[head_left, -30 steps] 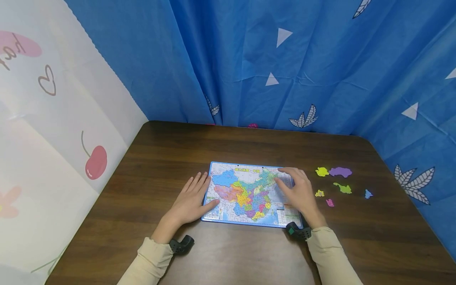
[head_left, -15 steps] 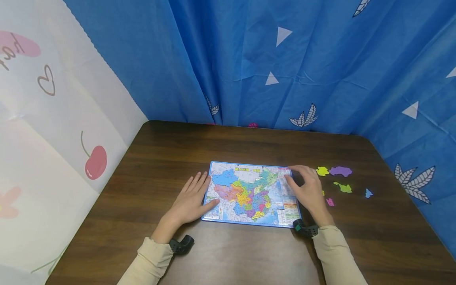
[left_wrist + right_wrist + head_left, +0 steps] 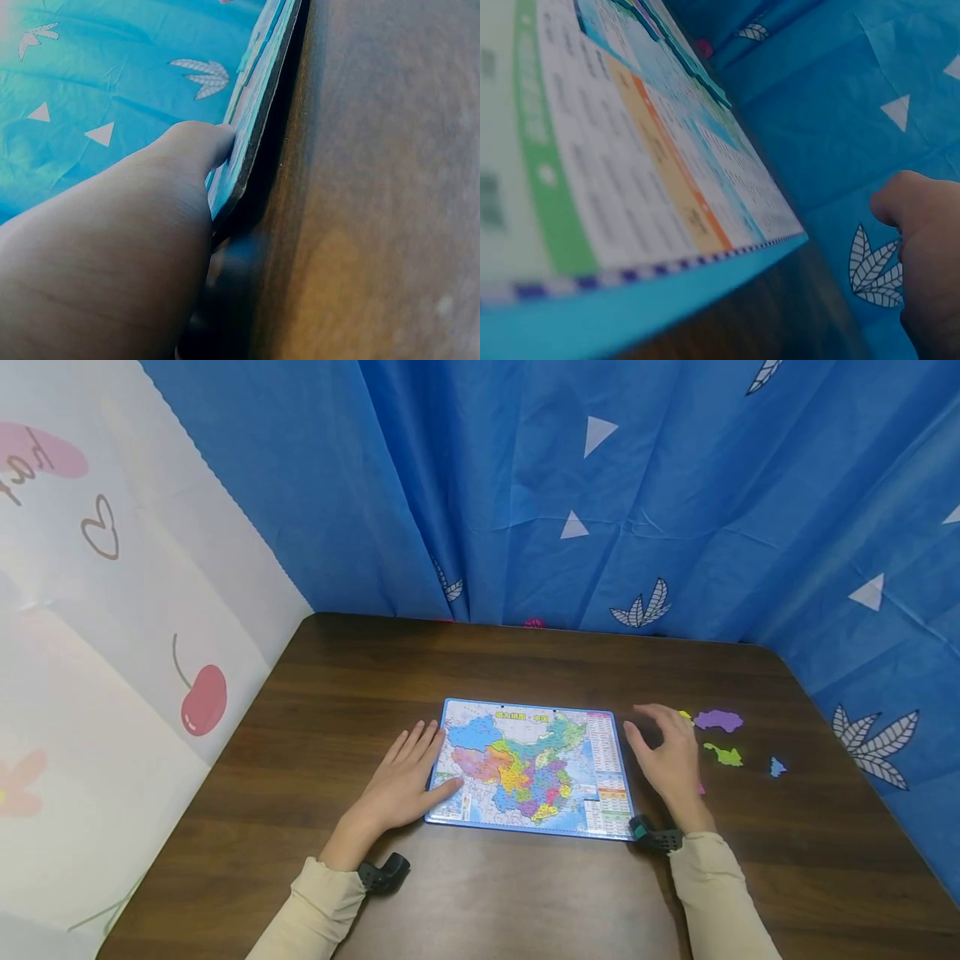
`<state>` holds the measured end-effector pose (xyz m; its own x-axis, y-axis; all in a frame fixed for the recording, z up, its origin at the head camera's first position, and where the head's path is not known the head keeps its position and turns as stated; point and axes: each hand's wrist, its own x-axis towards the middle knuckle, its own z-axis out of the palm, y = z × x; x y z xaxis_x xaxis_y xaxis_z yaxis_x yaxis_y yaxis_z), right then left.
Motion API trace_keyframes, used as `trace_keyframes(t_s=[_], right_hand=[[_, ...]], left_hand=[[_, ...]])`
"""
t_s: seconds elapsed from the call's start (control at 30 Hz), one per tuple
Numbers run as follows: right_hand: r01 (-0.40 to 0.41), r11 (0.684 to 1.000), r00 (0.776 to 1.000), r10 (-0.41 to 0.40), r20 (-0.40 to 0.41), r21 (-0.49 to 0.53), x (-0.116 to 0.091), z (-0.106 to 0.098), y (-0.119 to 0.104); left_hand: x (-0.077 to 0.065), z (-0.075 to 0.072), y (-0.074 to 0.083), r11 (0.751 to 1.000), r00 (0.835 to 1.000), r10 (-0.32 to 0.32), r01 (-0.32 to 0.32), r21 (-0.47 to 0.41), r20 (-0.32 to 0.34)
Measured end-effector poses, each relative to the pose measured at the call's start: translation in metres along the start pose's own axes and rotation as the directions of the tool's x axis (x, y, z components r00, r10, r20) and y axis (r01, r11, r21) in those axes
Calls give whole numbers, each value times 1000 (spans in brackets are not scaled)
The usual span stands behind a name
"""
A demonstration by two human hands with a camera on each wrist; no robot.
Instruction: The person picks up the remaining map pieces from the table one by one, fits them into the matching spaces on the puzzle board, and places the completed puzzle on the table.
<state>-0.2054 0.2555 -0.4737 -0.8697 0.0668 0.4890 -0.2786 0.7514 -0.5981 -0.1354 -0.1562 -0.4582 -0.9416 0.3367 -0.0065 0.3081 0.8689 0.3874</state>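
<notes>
A China map puzzle board (image 3: 603,743) with a blue rim lies on the table, its coloured map pieces in place. My left hand (image 3: 401,781) rests at the board's left edge with fingers spread, the thumb touching its surface; in the left wrist view that thumb (image 3: 199,142) lies against the edge. Just past the right edge hovers my right hand (image 3: 667,764), thumb and fingers apart and holding nothing. Beyond it lie loose pieces: purple (image 3: 718,721), green (image 3: 724,755) and blue (image 3: 777,767). The hand partly hides a yellow piece (image 3: 686,717) and a pink piece (image 3: 702,788).
The dark wooden table (image 3: 360,668) reaches back to a blue curtain (image 3: 525,527). A white printed sheet (image 3: 135,610) hangs along the left side. Dark wrist cameras sit on both wrists.
My right hand has moved right, from over the board's upper right part to beside its edge, and now covers some of the loose pieces. My left hand has stayed put.
</notes>
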Motion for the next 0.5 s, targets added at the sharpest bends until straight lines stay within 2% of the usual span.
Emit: trace_keyframes(t_s=[0.2, 0.5], right_hand=[[-17, 1000, 998, 17, -54, -7, 1, -4, 13], [-82, 996, 996, 80, -51, -30, 2, -7, 22]], left_hand=[[0, -1, 1, 1000, 1000, -1, 1, 9, 1], [0, -1, 1, 1000, 1000, -6, 6, 13, 11]])
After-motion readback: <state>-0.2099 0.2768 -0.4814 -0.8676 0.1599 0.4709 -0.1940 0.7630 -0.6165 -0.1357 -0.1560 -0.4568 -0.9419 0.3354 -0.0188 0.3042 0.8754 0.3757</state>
